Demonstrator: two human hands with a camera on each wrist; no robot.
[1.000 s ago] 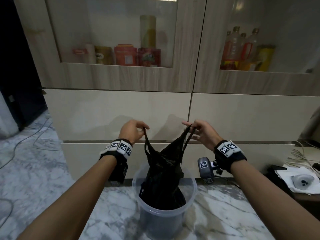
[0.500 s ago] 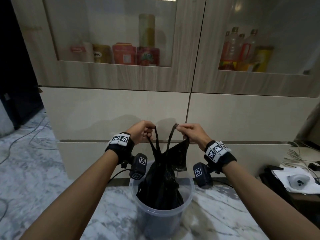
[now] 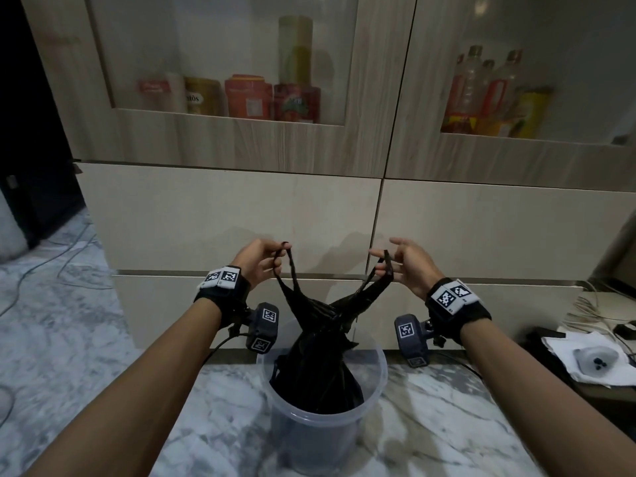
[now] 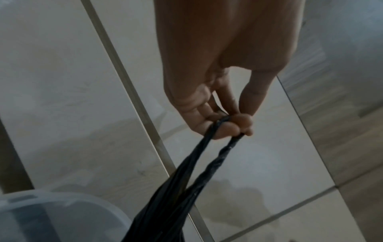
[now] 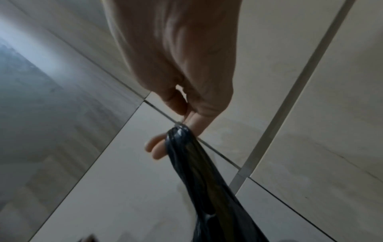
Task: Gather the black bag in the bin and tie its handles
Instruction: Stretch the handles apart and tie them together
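A black plastic bag (image 3: 318, 370) stands gathered in a translucent round bin (image 3: 375, 387) on the marble floor. Its two handles rise apart in a V. My left hand (image 3: 265, 261) pinches the left handle loop (image 3: 292, 273), whose two strands run down to the bag (image 4: 172, 204) in the left wrist view, where the left hand (image 4: 228, 121) shows its curled fingers. My right hand (image 3: 395, 266) holds the right handle (image 3: 382, 280) with its fingers partly spread. In the right wrist view the right hand (image 5: 178, 134) has the bunched handle (image 5: 192, 163) hooked over its fingertips.
A beige cabinet (image 3: 241, 215) with drawers stands right behind the bin, glass doors with jars and bottles above. Cables lie on the floor at left (image 3: 51, 270). A low surface at right holds white paper (image 3: 585, 356) and cords.
My hands were close together half a second ago; they have moved apart, spreading the two handles into a wide V. The right fingers have loosened and spread.
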